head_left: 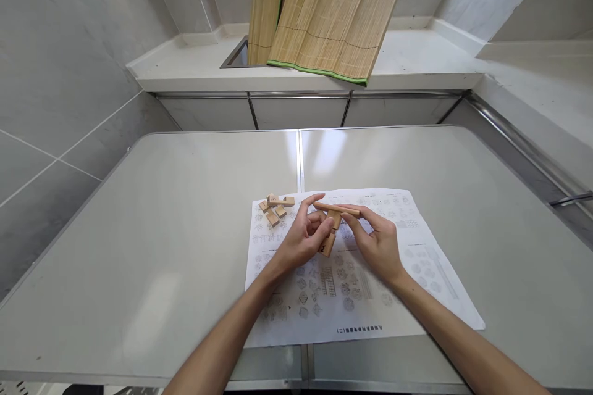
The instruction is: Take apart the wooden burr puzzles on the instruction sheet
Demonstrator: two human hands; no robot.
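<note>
Here the left hand [303, 237] and right hand [377, 241] pinch the wooden pieces [334, 221] between them.

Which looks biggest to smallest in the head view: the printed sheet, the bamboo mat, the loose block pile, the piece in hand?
1. Bamboo mat, though it stands farther off, so unsure against the sheet.
2. Printed sheet.
3. Loose block pile and the wooden piece held by both hands look alike.
</note>
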